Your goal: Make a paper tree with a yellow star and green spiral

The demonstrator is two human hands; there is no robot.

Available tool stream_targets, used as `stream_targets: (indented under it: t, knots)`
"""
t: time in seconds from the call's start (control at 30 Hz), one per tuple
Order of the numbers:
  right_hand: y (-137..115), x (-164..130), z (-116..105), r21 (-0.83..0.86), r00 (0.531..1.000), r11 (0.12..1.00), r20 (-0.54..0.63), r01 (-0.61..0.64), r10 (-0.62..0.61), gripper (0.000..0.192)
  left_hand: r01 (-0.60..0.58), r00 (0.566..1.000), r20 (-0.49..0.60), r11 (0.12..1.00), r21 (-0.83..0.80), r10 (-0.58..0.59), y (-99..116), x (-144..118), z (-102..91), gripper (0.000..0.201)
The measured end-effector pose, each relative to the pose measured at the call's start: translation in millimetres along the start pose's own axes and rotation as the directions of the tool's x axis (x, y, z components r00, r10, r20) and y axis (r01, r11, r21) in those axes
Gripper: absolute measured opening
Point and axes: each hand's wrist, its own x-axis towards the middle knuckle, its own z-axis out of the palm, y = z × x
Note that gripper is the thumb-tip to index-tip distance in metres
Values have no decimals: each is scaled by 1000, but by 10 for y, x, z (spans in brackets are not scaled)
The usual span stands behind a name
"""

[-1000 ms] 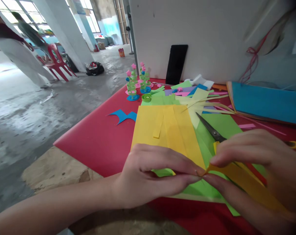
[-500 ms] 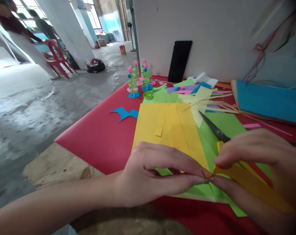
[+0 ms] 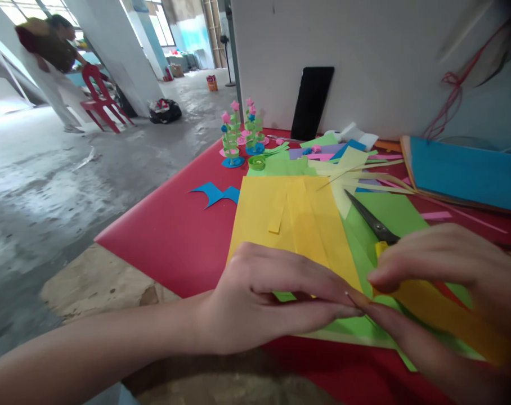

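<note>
Head view: right hand (image 3: 462,256) blurred, partly hiding yellow strip (image 3: 439,309), scissors (image 3: 367,216)

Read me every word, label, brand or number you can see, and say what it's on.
No text can be read here.
Orange-red box in the background: possible print, too small and blurred to read.
I see no lettering on the yellow strip in the right hand, the yellow sheet, the scissors or the dark-screened device.

matt yellow paper strip (image 3: 428,304), dark metal scissor blades (image 3: 367,217), smooth red tabletop (image 3: 166,225), red plastic chair (image 3: 100,106)
</note>
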Motion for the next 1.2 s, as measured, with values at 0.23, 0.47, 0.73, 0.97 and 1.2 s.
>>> stream_targets:
  t: [0.23, 0.47, 0.73, 0.97, 1.2]
  knots:
    - [-6, -9, -8, -26, 1000, 1000, 14, 14, -14, 27, 66, 997, -29, 997, -50, -68, -12, -22, 29, 17]
    - [-34, -12, 30, -15, 1000, 1000, -10, 7, -7, 23, 111, 994, -10, 986, -124, -113, -17, -22, 28, 18]
    - [-25, -1, -9, -15, 999, 999, 8, 44, -43, 27, 106, 994, 44, 977, -183, -99, -24, -20, 7, 16]
    - [-57, 79, -16, 8, 994, 995, 19, 104, -104, 25, 30, 994, 105, 991, -132, -16, -6, -4, -25, 17]
    - [-164, 94, -81, -24, 992, 993, -58, 113, -114, 26, -23, 993, 116, 999, -37, 27, 24, -13, -53, 21]
